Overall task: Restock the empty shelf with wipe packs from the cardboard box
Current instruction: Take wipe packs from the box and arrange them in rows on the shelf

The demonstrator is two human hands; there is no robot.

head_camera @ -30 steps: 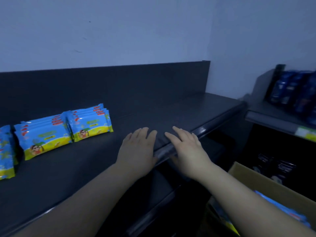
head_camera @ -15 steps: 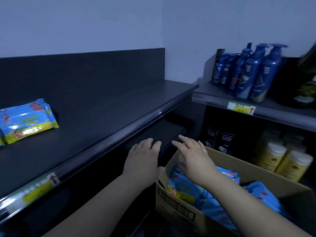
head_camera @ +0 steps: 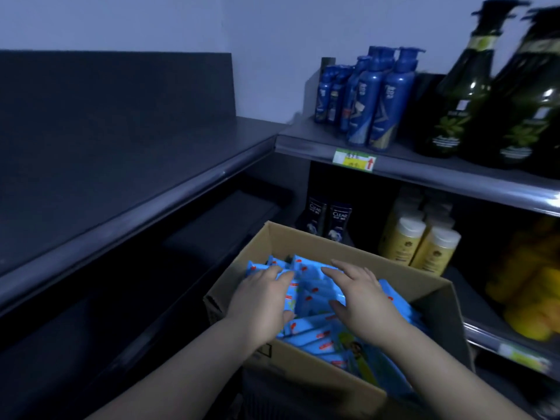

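Note:
An open cardboard box (head_camera: 306, 237) sits low at centre, filled with several blue wipe packs (head_camera: 312, 294). My left hand (head_camera: 260, 301) hovers over the packs at the box's left side, fingers straight and holding nothing. My right hand (head_camera: 360, 295) is spread above the packs to the right, fingers extended, also holding nothing. Whether either hand touches the packs I cannot tell. The dark shelf (head_camera: 100, 183) runs along the left, bare in the part that shows.
To the right, a second shelf unit (head_camera: 424, 174) carries blue pump bottles (head_camera: 375, 98) and dark green bottles (head_camera: 491, 86). Below stand black shampoo bottles (head_camera: 328, 219) and yellow bottles (head_camera: 424, 247). A lower dark shelf (head_camera: 218, 219) lies behind the box.
Both hands left the shelf edge and moved down to the right into the box. My view swung right, so the wipe packs on the shelf are out of sight.

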